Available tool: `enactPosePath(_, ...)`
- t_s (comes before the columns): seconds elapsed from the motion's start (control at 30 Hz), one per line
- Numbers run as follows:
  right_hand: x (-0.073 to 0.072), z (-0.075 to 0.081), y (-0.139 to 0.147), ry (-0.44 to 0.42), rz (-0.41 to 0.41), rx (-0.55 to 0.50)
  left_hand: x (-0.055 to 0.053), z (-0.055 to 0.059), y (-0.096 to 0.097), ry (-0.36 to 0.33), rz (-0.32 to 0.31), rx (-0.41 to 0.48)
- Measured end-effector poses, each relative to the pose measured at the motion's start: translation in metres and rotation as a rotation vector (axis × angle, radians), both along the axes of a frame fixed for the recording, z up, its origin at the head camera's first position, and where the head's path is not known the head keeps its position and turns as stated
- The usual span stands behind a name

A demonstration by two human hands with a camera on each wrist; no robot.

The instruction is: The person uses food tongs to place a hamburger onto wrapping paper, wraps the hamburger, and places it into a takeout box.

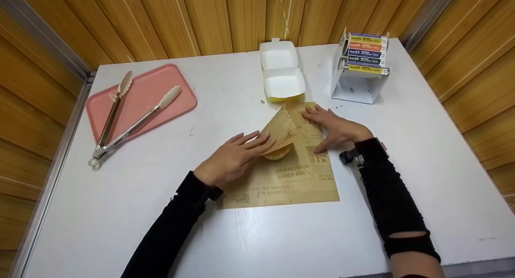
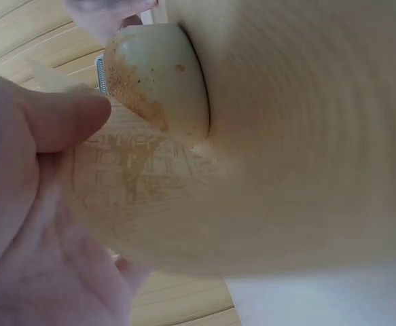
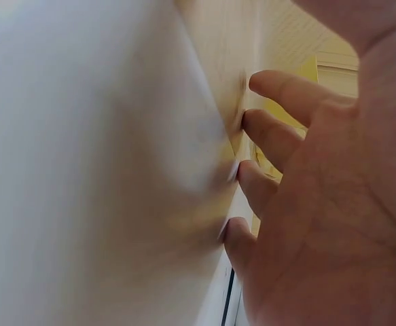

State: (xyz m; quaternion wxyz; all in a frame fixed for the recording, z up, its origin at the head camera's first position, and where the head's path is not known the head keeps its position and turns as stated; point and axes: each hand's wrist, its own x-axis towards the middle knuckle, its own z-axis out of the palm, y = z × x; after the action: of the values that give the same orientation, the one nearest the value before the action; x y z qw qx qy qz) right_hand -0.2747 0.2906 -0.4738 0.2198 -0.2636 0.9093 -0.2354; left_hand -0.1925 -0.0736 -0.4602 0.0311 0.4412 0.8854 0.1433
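A sheet of brown, newspaper-print wrapping paper (image 1: 297, 189) lies on the white table, one corner folded up over a round, bun-like food (image 1: 280, 153). Only a golden edge of that food shows in the head view; from the left wrist it appears as a pale dome with orange-brown crumbs (image 2: 133, 81). My left hand (image 1: 231, 159) holds the raised flap, fingers laid across its outside and the thumb (image 2: 72, 122) on the inner side. Toward the sheet's right edge, my right hand (image 1: 340, 127) presses the paper with spread fingertips (image 3: 248, 176).
Just beyond the paper stands an opened white clamshell box (image 1: 283, 83) with a yellow side. A white dispenser (image 1: 358, 87) of labelled, stacked boxes (image 1: 366, 52) is at the back right. Metal tongs (image 1: 136, 127) lie across a pink tray (image 1: 141, 89) at the left.
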Motion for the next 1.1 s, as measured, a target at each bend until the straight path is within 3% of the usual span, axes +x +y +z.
enactPosePath(0.13,0.0,0.0,0.0,-0.006,-0.016,-0.001,0.0,0.001,0.005,0.04,0.025,0.04)
enactPosePath(0.37,0.0,-0.002,-0.002,-0.005,-0.029,0.008,0.002,0.002,0.0,-0.102,-0.004,0.036)
enactPosePath(0.47,0.0,-0.002,-0.002,-0.007,-0.031,0.006,0.005,0.003,0.003,-0.004,0.06,0.047)
enactPosePath(0.6,0.0,-0.001,0.0,-0.009,-0.029,-0.012,0.007,0.005,0.017,0.209,0.259,0.124)
enactPosePath(0.7,0.0,-0.001,0.0,-0.008,-0.021,-0.022,0.004,0.002,0.017,0.228,0.357,0.194)
enactPosePath(0.8,0.0,-0.003,-0.001,-0.007,-0.022,-0.034,-0.006,-0.005,0.004,0.142,0.408,0.26)
enactPosePath(1.0,0.001,-0.001,-0.001,-0.013,-0.028,-0.037,-0.031,-0.017,-0.031,-0.201,0.577,0.378)
enactPosePath(1.1,0.001,0.0,0.001,-0.014,-0.037,-0.029,-0.041,-0.021,-0.038,-0.3,0.613,0.403)
